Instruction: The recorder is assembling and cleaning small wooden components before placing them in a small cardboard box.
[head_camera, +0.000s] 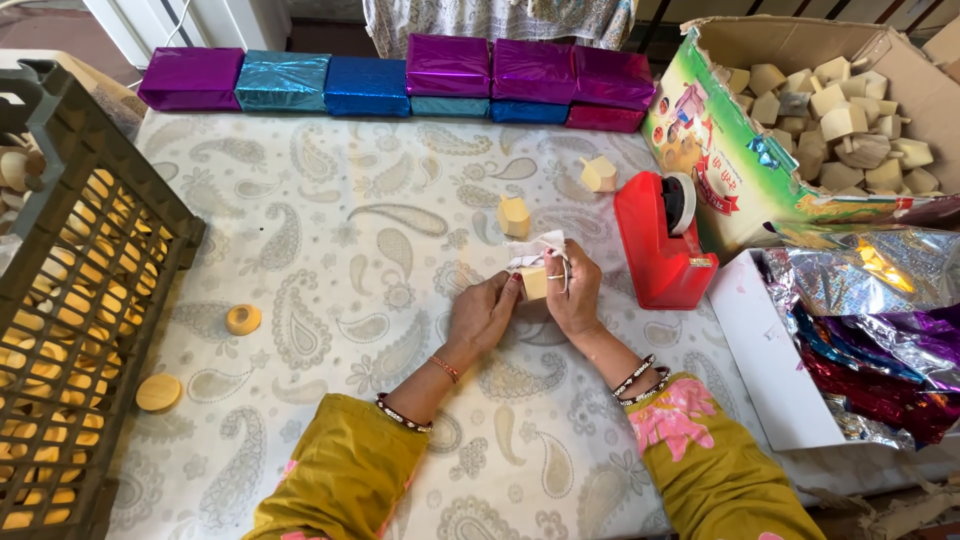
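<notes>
Where the two hands meet near the middle of the table (300, 250), the left hand (482, 315) and the right hand (574, 290) both close around a small wooden block (534, 283), which is partly wrapped in white tissue paper (535, 247). The left fingers pinch the block's near side; the right fingers curl over its far side and the paper. Two loose wooden pieces (514, 216) lie just beyond the hands, toward the far edge. A red tape dispenser (662, 243) stands just right of the right hand. Along the far edge sits a row of foil-wrapped boxes (400, 80) in purple, teal and blue. At the far right corner an open cardboard box (760, 160) holds many wooden pieces. At the right edge a white tray (765, 350) holds crumpled foil sheets (880, 340). A dark plastic crate (90, 300) stands at the left edge, with two wooden discs (243, 319) lying beside it.
</notes>
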